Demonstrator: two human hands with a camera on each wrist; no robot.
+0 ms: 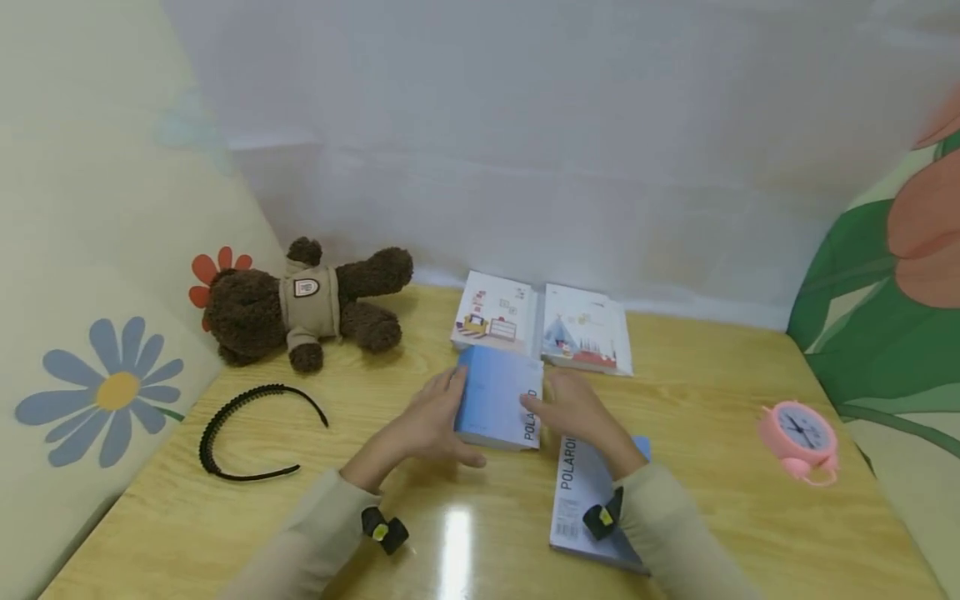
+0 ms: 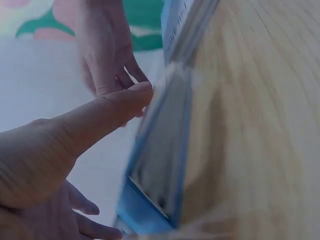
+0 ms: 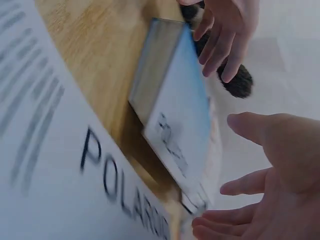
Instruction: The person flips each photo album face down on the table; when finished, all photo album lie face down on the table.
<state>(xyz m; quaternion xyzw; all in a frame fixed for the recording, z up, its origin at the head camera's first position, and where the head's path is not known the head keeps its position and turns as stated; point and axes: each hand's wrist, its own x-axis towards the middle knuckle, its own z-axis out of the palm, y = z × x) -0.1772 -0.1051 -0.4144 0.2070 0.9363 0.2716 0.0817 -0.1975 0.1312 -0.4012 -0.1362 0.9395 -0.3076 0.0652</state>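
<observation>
The left grip (image 1: pixel 435 417) and the right grip (image 1: pixel 573 408), two bare hands, flank a thick blue book (image 1: pixel 495 396); their digits are extended and loosely spread, clasping nothing, though whether skin meets cover cannot be told. The blue book lies at mid-tabletop (image 1: pixel 720 375), its glossy cover grading from deep blue to pale lilac and its edge lettering partly hidden by the right thumb. Beneath the right forearm lies a second book (image 1: pixel 573 521), "POLAROID" printed in dark capitals along one edge, with finer lines too small to read. Just beyond the blue book are two white rectangular volumes, the left (image 1: pixel 491 304) illustrated with a yellow vehicle, the right (image 1: pixel 588 325) with a blue tent. Farther left, a curly brown plush bear (image 1: pixel 311 304) wears a beige top with a badge; nearer is a curved black headband (image 1: pixel 203 446). At far right stands a round pink alarm clock (image 1: pixel 801 433) on pale wood grain.
</observation>
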